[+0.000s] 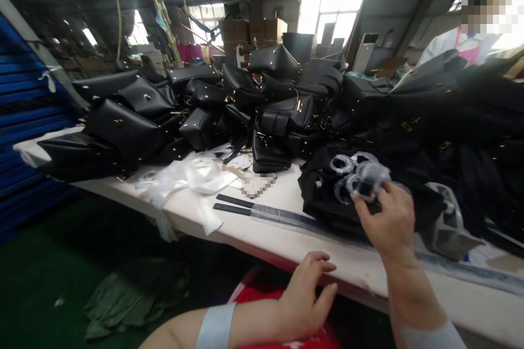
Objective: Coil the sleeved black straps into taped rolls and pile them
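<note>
My right hand (388,218) is closed on a clear plastic-wrapped ring (372,179), slightly blurred, above a pile of black material. More wrapped rings (343,164) lie beside it on the black material (315,196). At the table's front edge, my left hand (307,294) holds nothing, its fingers apart and the thumb spread. Between the two hands and farther left lie two flat black straps (233,204), partly sleeved in clear plastic, stretching rightward along the table and passing behind my right hand.
Black handbags (270,120) are heaped along the back of the white table (286,185). White wrapping (200,174) hangs over the front edge at left. A white plastic holder (448,212) stands at right. Across the table is a person (454,43); blue stacked material (24,120) rises at left.
</note>
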The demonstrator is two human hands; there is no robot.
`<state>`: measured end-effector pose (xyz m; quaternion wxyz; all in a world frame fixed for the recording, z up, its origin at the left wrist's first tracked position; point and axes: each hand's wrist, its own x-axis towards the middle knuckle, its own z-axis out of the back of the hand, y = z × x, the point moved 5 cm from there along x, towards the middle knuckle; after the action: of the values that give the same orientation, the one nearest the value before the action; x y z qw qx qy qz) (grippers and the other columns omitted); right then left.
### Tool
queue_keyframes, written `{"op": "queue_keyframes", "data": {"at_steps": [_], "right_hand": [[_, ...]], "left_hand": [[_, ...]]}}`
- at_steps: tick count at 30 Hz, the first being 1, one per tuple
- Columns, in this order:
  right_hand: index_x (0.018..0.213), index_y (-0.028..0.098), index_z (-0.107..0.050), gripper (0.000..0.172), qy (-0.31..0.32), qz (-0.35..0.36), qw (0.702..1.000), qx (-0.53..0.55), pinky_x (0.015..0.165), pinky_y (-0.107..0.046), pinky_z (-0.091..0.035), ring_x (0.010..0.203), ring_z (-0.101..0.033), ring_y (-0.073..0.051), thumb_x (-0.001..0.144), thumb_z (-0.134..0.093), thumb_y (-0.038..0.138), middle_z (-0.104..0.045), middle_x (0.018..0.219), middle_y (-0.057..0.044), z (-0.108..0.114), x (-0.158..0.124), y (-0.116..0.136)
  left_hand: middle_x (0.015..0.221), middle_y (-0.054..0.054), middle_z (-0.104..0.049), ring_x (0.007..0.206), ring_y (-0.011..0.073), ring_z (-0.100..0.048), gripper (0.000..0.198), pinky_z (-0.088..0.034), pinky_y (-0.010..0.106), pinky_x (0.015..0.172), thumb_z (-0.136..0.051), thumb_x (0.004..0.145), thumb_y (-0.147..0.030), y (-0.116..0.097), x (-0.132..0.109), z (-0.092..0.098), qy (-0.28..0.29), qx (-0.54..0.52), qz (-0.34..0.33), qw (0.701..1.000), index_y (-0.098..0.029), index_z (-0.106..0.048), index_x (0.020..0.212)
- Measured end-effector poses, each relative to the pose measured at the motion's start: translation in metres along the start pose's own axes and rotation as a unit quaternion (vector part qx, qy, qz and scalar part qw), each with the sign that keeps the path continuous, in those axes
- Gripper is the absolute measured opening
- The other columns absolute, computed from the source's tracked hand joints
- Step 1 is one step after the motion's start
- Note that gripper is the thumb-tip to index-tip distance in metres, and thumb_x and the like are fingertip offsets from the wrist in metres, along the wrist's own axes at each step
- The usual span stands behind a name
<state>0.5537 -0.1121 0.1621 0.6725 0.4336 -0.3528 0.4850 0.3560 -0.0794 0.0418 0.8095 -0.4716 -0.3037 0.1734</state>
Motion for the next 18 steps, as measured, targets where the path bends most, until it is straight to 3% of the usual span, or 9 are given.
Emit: {"op": "queue_keyframes", "data": {"at_steps": [2, 5, 10, 12, 14, 15, 17, 18], "right_hand": [[0.104, 0.013, -0.067, 0.026, 0.010, -0.008, 1.000, 0.021, 0.094, -0.048, -0.048, 0.105, -0.061, -0.031, 0.084, -0.064, 0.030, -0.066, 0.111, -0.016, -0.005, 0.009, 0.014], [0.101, 0.016, -0.067, 0.019, 0.010, -0.015, 0.997, 0.071, 0.096, -0.046, -0.047, 0.103, -0.062, -0.028, 0.084, -0.064, 0.021, -0.067, 0.110, -0.014, 0.008, -0.016, 0.032], [0.095, 0.021, -0.067, 0.011, 0.197, 0.000, 0.968, 0.158, 0.086, -0.042, -0.051, 0.094, -0.064, -0.025, 0.086, -0.061, 0.024, -0.068, 0.099, -0.009, 0.001, -0.102, 0.036], [0.093, 0.022, -0.067, 0.010, 0.247, -0.038, 0.955, 0.159, 0.083, -0.041, -0.053, 0.093, -0.064, -0.025, 0.088, -0.060, 0.027, -0.068, 0.098, -0.008, -0.005, -0.132, 0.026], [0.090, 0.022, -0.067, 0.010, 0.271, -0.084, 0.948, 0.144, 0.080, -0.041, -0.054, 0.091, -0.065, -0.025, 0.089, -0.059, 0.028, -0.069, 0.097, -0.009, -0.003, -0.152, 0.017], [0.089, 0.022, -0.067, 0.011, 0.280, -0.107, 0.945, 0.134, 0.079, -0.041, -0.054, 0.090, -0.065, -0.024, 0.089, -0.058, 0.028, -0.069, 0.096, -0.009, 0.000, -0.158, 0.014], [0.087, 0.021, -0.067, 0.012, 0.295, -0.145, 0.937, 0.120, 0.080, -0.041, -0.054, 0.088, -0.065, -0.024, 0.090, -0.057, 0.027, -0.069, 0.092, -0.009, 0.008, -0.162, 0.014], [0.086, 0.021, -0.067, 0.012, 0.301, -0.161, 0.933, 0.117, 0.080, -0.040, -0.054, 0.088, -0.065, -0.024, 0.090, -0.056, 0.025, -0.069, 0.091, -0.009, 0.012, -0.162, 0.015]], "left_hand": [[0.127, 0.014, -0.056, 0.121, 0.0243, -0.053, 0.031, -0.043, 0.043, 0.105, -0.055, 0.085, -0.015, 0.000, 0.001, 0.008, -0.012, -0.005, 0.007, 1.000, -0.019, -0.055, 0.116], [0.118, 0.013, -0.060, 0.113, 0.0220, -0.056, 0.025, -0.047, 0.040, 0.100, -0.053, 0.087, -0.015, 0.005, 0.003, 0.020, -0.049, -0.009, 0.019, 0.999, -0.018, -0.057, 0.112], [0.107, 0.011, -0.066, 0.104, 0.0210, -0.060, 0.019, -0.049, 0.038, 0.095, -0.050, 0.089, -0.017, 0.023, 0.025, 0.049, -0.064, 0.060, -0.001, 0.996, -0.018, -0.061, 0.105], [0.103, 0.010, -0.067, 0.101, 0.0215, -0.060, 0.017, -0.048, 0.038, 0.094, -0.049, 0.090, -0.017, 0.034, 0.042, 0.072, -0.054, 0.147, 0.007, 0.988, -0.019, -0.063, 0.099], [0.105, 0.011, -0.068, 0.103, 0.0235, -0.060, 0.019, -0.046, 0.041, 0.096, -0.051, 0.086, -0.013, 0.047, 0.060, 0.098, -0.029, 0.272, 0.042, 0.961, -0.018, -0.065, 0.098], [0.108, 0.011, -0.067, 0.105, 0.0252, -0.059, 0.021, -0.044, 0.043, 0.098, -0.053, 0.084, -0.012, 0.054, 0.068, 0.110, -0.007, 0.339, 0.069, 0.938, -0.018, -0.066, 0.099], [0.106, 0.017, -0.066, 0.106, 0.0328, -0.058, 0.022, -0.039, 0.053, 0.098, -0.059, 0.077, -0.012, 0.063, 0.083, 0.130, 0.022, 0.357, 0.079, 0.930, -0.013, -0.067, 0.098], [0.102, 0.016, -0.067, 0.103, 0.0333, -0.059, 0.021, -0.040, 0.053, 0.096, -0.061, 0.076, -0.017, 0.069, 0.089, 0.136, 0.054, 0.398, 0.098, 0.911, -0.013, -0.068, 0.096]]}}
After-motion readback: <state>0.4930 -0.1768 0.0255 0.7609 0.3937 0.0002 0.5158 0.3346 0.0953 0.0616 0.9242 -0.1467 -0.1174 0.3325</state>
